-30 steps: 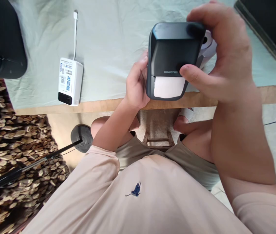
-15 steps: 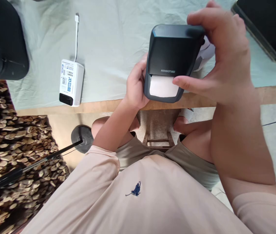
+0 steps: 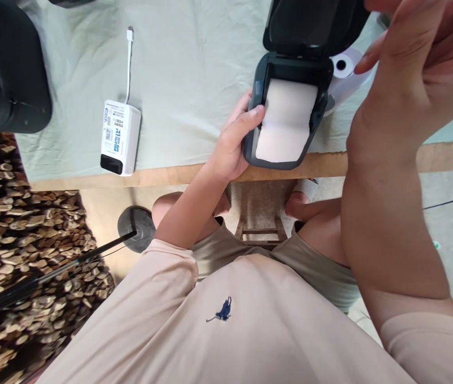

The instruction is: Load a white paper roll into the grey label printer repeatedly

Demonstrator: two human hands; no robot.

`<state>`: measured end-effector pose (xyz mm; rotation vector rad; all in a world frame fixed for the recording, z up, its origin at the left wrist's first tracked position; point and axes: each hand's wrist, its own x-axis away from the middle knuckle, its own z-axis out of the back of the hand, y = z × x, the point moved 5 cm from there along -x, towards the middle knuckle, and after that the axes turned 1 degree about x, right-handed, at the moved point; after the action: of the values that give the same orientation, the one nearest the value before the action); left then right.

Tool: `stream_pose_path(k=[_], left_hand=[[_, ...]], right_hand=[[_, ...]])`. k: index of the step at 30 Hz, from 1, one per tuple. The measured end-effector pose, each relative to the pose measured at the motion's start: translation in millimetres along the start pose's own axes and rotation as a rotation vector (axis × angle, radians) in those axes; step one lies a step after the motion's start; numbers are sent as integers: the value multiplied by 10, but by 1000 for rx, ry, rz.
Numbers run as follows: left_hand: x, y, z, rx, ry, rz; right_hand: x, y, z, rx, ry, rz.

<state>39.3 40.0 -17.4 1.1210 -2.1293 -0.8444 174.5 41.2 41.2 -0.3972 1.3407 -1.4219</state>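
A dark label printer [image 3: 252, 136] is in my left hand [image 3: 234, 141], which grips its left side with the thumb over the rim. Its lid [image 3: 310, 26] stands swung up and back, partly cut off by the top of the view. Inside the bay lies a roll of white label paper [image 3: 288, 114], its end reaching the front edge. My right hand [image 3: 418, 74] is at the upper right with thumb and fingers apart. One fingertip overlaps the lid's right edge; whether it touches is unclear. Behind the printer, a white paper roll [image 3: 342, 66] is partly hidden.
On the green cloth [image 3: 182, 80] to the left lies a white power bank [image 3: 120, 136] with a short cable. A black padded object [image 3: 14, 69] fills the upper left corner. The table's wooden edge [image 3: 178, 173] runs in front of me. A stand's round base [image 3: 136, 229] is on the floor.
The printer's lid has gone from shut to open, uncovering the paper roll. My right hand has moved up and right off the front. My left thumb now lies over the rim.
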Motion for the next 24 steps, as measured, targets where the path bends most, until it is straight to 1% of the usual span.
stream_pose_path(k=[1, 3, 5, 6, 8, 11, 15, 17, 18, 21, 22, 24], left_hand=[[-1, 4, 5, -3, 3, -3], [1, 8, 10, -11, 4, 0], [5, 4, 13, -37, 12, 12], [8, 1, 15, -54, 18, 14], [14, -8, 18, -88, 35, 25], [24, -23, 24, -104, 55, 42], [37, -28, 35, -95, 63, 44], [40, -34, 37, -94, 65, 51], [41, -36, 36, -93, 65, 54], [32, -22, 19, -68, 49, 33], [27, -12, 15, -56, 46, 19], [16, 2, 12, -19, 44, 1]], right_hand=[[8, -30, 12, 88, -6, 54], [35, -80, 9, 335, -80, 163], [68, -88, -29, 529, -241, 224], [83, -86, -43, 579, -318, 232], [101, -78, -58, 640, -441, 194], [122, -66, -79, 777, -583, 97], [153, -51, -114, 931, -706, 50], [150, -57, -106, 943, -708, 51], [144, -78, -94, 904, -690, 60], [124, -185, -43, 698, -640, 118], [121, -208, -27, 608, -643, 119], [91, -195, 36, 453, -591, 67]])
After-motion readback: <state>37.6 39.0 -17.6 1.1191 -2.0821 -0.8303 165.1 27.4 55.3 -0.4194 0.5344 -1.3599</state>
